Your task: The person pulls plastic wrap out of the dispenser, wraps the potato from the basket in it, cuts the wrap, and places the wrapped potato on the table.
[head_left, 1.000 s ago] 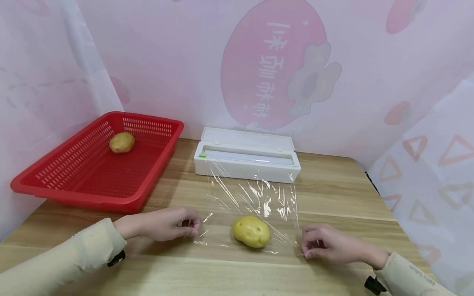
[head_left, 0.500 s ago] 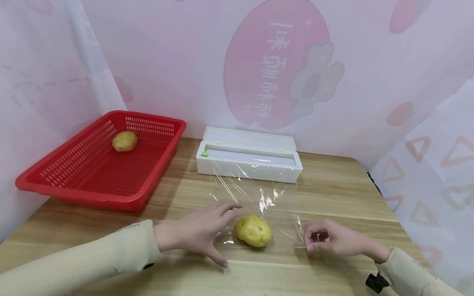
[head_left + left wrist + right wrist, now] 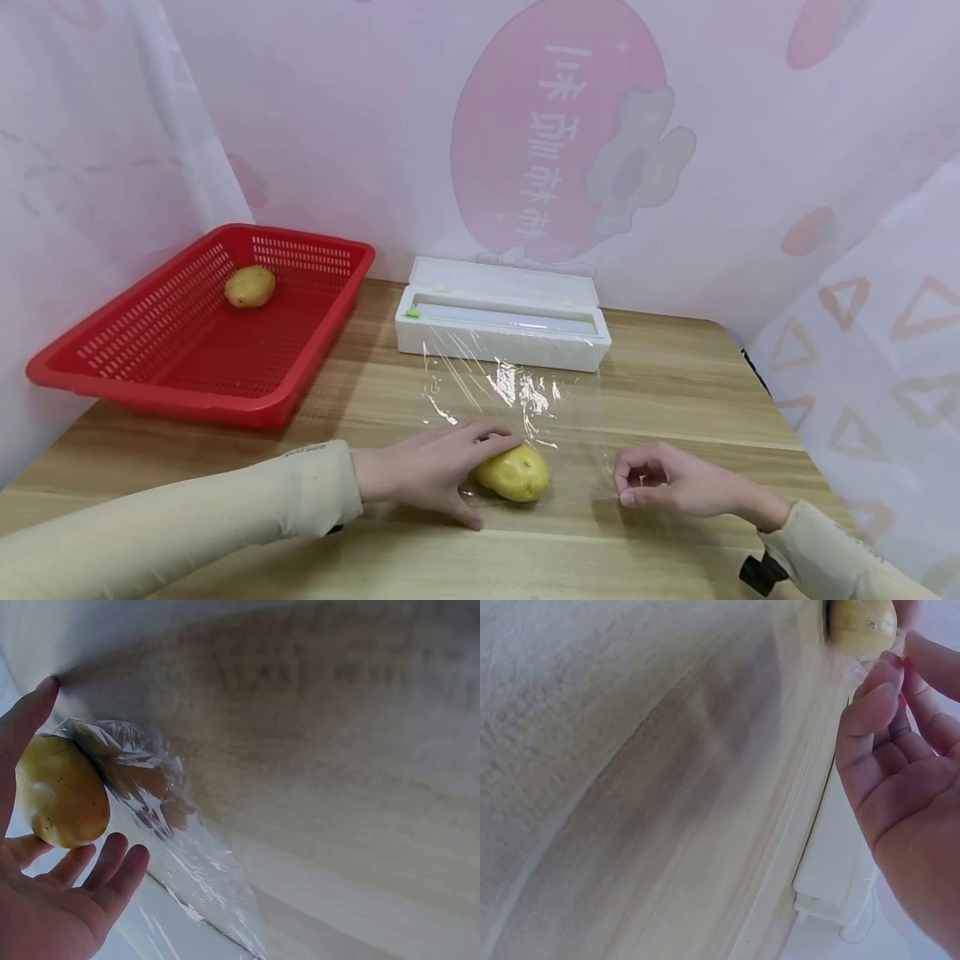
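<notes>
A yellow potato (image 3: 516,474) lies on a sheet of clear cling film (image 3: 450,379) drawn forward from a white dispenser box (image 3: 502,343). My left hand (image 3: 442,468) is spread round the potato's left side, fingers at its upper edge. In the left wrist view, the thumb (image 3: 30,712) stands apart from the potato (image 3: 64,791) and the other fingers curve loosely by its far side. At the film's near right corner, my right hand (image 3: 678,483) pinches the edge between thumb and fingertips, as the right wrist view also shows at the hand (image 3: 907,765).
At the left stands a red slotted basket (image 3: 273,408) with another potato (image 3: 251,287) inside. The dispenser's lid (image 3: 502,281) is raised at the back, near the patterned backdrop (image 3: 337,125). All of it stands on a wooden table (image 3: 675,375).
My left hand has let go of the film's left corner and moved right to the potato, spreading its fingers. The right hand has kept its pinch on the film with little movement.
</notes>
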The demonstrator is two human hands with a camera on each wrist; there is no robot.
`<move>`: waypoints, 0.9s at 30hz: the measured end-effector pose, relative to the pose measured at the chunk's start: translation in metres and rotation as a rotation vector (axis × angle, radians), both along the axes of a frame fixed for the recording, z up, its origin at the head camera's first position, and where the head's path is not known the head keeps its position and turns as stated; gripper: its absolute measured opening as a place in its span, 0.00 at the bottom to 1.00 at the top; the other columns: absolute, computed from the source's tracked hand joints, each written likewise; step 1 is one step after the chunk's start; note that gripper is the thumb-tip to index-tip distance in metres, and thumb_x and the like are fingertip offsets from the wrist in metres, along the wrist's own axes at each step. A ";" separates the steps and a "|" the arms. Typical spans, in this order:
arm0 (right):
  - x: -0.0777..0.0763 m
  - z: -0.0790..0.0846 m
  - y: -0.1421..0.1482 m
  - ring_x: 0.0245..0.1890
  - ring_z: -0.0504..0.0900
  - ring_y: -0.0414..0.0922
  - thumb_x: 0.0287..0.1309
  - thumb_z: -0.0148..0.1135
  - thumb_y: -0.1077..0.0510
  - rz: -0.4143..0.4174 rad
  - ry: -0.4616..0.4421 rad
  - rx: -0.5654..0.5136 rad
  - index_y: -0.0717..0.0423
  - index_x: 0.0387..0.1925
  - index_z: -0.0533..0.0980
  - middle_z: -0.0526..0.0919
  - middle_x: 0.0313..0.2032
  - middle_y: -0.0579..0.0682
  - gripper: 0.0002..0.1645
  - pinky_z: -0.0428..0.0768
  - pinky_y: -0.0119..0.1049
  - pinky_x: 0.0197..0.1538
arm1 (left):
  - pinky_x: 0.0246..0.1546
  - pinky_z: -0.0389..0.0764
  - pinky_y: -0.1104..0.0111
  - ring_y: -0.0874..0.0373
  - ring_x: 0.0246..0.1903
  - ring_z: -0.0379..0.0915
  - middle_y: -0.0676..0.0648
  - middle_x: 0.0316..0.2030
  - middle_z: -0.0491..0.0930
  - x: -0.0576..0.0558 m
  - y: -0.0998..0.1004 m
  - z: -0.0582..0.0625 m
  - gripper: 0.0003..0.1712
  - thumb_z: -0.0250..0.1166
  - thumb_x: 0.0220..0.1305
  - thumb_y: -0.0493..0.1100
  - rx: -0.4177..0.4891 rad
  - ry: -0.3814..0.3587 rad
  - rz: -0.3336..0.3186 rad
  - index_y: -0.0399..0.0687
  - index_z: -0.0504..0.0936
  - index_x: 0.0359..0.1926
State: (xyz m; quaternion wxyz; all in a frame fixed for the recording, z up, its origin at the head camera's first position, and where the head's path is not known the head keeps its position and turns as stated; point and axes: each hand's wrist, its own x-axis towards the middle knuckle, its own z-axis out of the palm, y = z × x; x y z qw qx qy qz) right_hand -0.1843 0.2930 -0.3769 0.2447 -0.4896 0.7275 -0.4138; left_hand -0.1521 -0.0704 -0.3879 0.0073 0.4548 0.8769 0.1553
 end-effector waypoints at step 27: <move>-0.005 -0.002 0.007 0.23 0.73 0.50 0.67 0.53 0.72 0.000 -0.162 -0.031 0.59 0.38 0.72 0.73 0.28 0.58 0.07 0.77 0.42 0.23 | 0.54 0.74 0.61 0.53 0.57 0.70 0.46 0.59 0.72 -0.010 0.012 0.002 0.44 0.73 0.56 0.53 0.003 0.121 -0.062 0.55 0.66 0.72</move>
